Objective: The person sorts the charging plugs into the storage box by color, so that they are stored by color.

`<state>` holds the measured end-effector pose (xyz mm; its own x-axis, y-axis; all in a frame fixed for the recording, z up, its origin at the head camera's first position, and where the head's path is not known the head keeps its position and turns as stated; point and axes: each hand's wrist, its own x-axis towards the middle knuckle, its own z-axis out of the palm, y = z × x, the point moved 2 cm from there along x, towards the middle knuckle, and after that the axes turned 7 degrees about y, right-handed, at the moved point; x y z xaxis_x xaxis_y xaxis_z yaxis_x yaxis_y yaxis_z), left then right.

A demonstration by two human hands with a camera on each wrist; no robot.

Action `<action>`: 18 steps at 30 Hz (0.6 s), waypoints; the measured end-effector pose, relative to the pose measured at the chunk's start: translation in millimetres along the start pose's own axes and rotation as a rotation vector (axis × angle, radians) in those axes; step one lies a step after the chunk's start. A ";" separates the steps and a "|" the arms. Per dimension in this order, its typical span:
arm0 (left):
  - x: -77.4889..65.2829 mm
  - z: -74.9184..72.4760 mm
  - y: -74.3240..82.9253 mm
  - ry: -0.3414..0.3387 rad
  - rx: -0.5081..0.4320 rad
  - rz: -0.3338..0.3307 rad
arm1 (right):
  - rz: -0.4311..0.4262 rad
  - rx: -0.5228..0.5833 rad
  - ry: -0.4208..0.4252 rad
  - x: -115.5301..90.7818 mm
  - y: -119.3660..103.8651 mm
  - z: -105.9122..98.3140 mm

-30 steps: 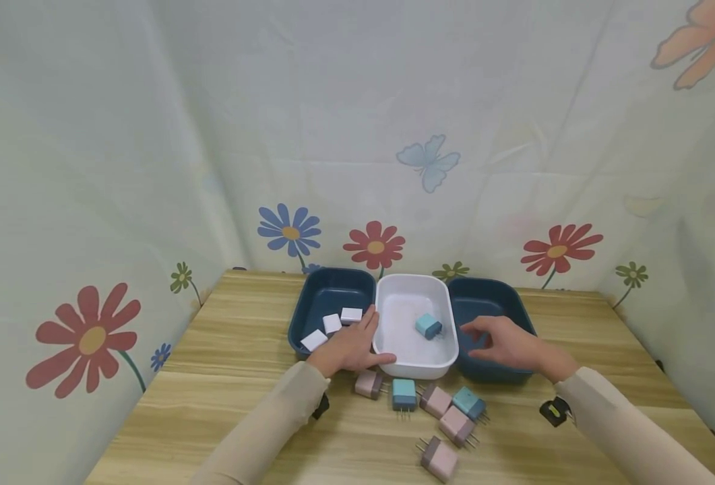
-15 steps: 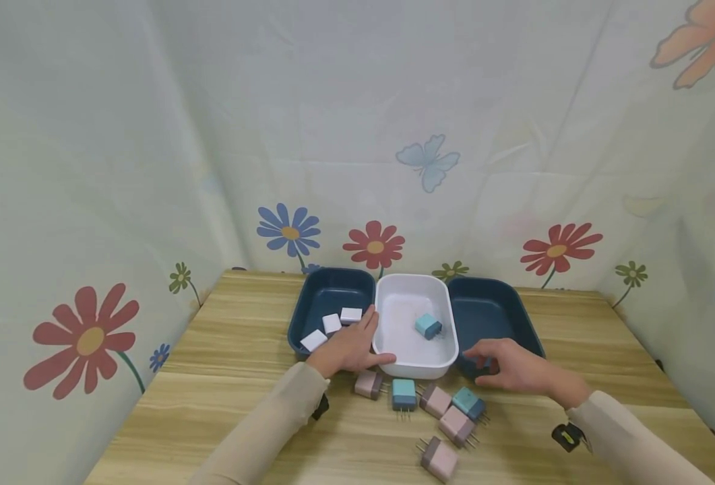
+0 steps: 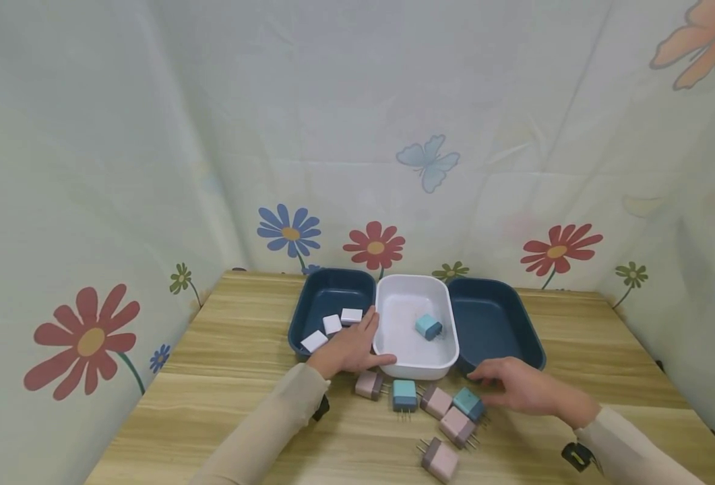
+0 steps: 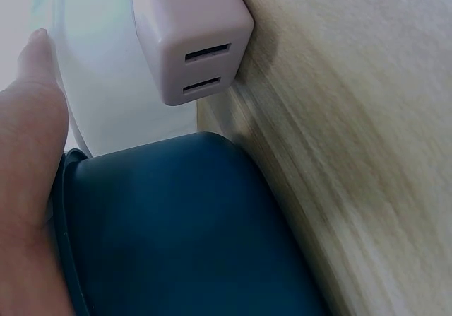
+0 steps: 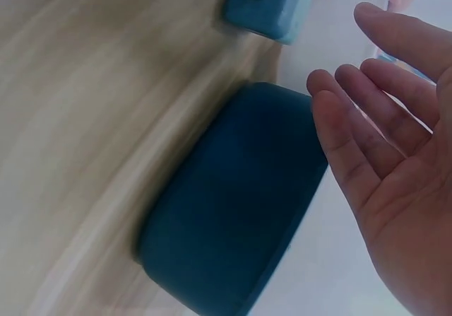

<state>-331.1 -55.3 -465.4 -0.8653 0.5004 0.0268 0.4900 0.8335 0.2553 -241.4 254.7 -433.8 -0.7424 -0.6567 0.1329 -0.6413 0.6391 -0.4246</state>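
Observation:
My left hand (image 3: 352, 347) rests across the adjoining rims of the left dark blue tray (image 3: 299, 303) and the white tray (image 3: 414, 370), fingers extended. Under its wrist side lies a pink USB charger (image 3: 368, 384); two slots in its end face show in the left wrist view. My right hand (image 3: 523, 385), thumb and fingers apart and loosely bent, hovers at the front of the right dark blue tray (image 3: 493, 323), beside a teal charger (image 3: 468, 403). Nothing is between its fingers in the right wrist view, where the teal charger (image 5: 265, 5) sits beyond the fingertips.
Another teal charger (image 3: 403, 395) and several pink chargers, such as the front one (image 3: 439, 460), lie prongs out on the wooden table (image 3: 242, 417). Several white blocks (image 3: 332, 325) lie in the left tray. One teal charger (image 3: 428, 327) is in the white tray. A flowered cloth (image 3: 357, 135) hangs behind.
My right hand has moved from over the right tray, down and toward me, to beside the teal charger on the table. My left hand has stayed in place.

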 end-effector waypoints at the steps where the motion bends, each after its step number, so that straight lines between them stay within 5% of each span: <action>1: -0.1 0.0 0.2 -0.001 -0.003 -0.001 | 0.010 -0.008 -0.009 -1.1 0.4 1.3; 18: -0.1 1.6 -0.8 0.002 -0.001 0.004 | -0.033 -0.056 -0.095 -1.7 3.0 27.6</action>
<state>-331.2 -55.6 -467.2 -0.8636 0.5033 0.0293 0.4932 0.8312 0.2566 -236.7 246.7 -460.0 -0.7009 -0.7108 0.0593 -0.6766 0.6362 -0.3707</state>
